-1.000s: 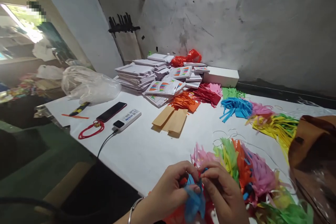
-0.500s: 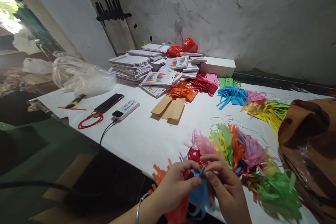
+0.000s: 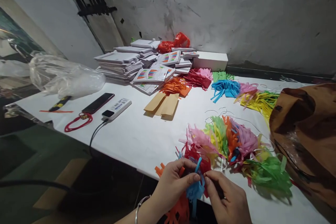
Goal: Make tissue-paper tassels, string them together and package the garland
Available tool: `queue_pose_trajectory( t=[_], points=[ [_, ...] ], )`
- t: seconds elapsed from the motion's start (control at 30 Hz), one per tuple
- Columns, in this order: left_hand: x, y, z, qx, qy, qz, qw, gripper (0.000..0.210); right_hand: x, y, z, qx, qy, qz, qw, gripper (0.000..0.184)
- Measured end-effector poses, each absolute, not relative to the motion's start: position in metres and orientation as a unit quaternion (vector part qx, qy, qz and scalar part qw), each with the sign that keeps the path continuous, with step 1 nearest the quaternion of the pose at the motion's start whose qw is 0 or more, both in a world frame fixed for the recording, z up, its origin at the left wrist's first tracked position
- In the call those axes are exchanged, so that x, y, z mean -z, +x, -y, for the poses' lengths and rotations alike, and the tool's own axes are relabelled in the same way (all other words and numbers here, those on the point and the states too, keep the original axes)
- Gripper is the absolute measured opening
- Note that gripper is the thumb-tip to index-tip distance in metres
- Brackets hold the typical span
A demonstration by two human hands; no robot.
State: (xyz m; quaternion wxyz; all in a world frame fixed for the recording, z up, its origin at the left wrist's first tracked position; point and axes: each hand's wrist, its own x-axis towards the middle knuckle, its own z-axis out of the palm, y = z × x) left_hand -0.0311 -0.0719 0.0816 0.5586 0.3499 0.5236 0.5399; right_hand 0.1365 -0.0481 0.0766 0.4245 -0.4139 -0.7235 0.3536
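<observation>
Just over the table's front edge, my left hand [image 3: 176, 183] pinches a blue tissue-paper tassel [image 3: 195, 190] near its top, where a blue strip stands up in a loop. My right hand [image 3: 228, 196] is closed at the tassel's right side, thumb and forefinger pinched on a blue strip. An orange tassel [image 3: 177, 208] hangs below my left hand, and a red tassel [image 3: 196, 152] lies just behind the fingers. Further along the same garland are pink [image 3: 201, 139], yellow-green and orange tassels, with a green tassel [image 3: 274, 175] to the right.
Flat bundles of cut tissue, such as a blue bundle [image 3: 226, 88], line the back of the white table [image 3: 136, 140]. Boxed packs [image 3: 151, 74] are stacked behind. A phone [image 3: 98, 103], a white power bank [image 3: 117, 108] with a cable and a cutter [image 3: 61, 103] lie left. A brown bag [image 3: 307, 140] stands right.
My hands have drawn slightly apart, and the blue strip between them now stands up as a loop. The camera view has shifted a little to the right.
</observation>
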Motion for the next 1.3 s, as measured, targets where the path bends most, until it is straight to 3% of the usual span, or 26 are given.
queue_pose_trajectory(
  t=[0.2,0.43,0.53,0.7,0.77,0.87,1.0,1.1,1.3],
  points=[
    [-0.079,-0.032,0.07,-0.529,0.402,-0.561,0.494,0.024,-0.075,0.138,0.043,-0.34,-0.395,0.748,0.411,0.019],
    [-0.068,-0.032,0.073,-0.466,0.601,-0.589,0.273,0.006,-0.07,0.148,0.037,-0.222,-0.353,0.837,0.355,0.016],
    [-0.068,-0.031,0.074,-0.425,0.691,-0.56,0.169,0.009,-0.074,0.15,0.034,-0.344,-0.383,0.795,0.32,0.021],
    [-0.074,-0.03,0.073,-0.373,0.759,-0.53,0.069,0.014,-0.071,0.144,0.028,-0.676,-0.397,0.552,0.284,0.039],
    [-0.077,-0.03,0.072,-0.364,0.77,-0.521,0.061,0.015,-0.066,0.14,0.026,-0.761,-0.353,0.463,0.287,0.049],
    [-0.079,-0.03,0.07,-0.358,0.777,-0.516,0.05,0.017,-0.062,0.135,0.028,-0.784,-0.332,0.419,0.316,0.05],
    [-0.076,-0.028,0.071,-0.366,0.78,-0.507,0.037,0.018,-0.065,0.134,0.032,-0.632,-0.412,0.56,0.342,0.033],
    [-0.068,-0.027,0.072,-0.372,0.776,-0.507,0.052,0.019,-0.072,0.135,0.024,-0.49,-0.418,0.647,0.408,0.025],
    [-0.067,-0.036,0.067,-0.333,0.692,-0.545,0.337,0.03,-0.088,0.161,-0.014,-0.53,-0.362,0.343,0.686,0.016]
  ],
)
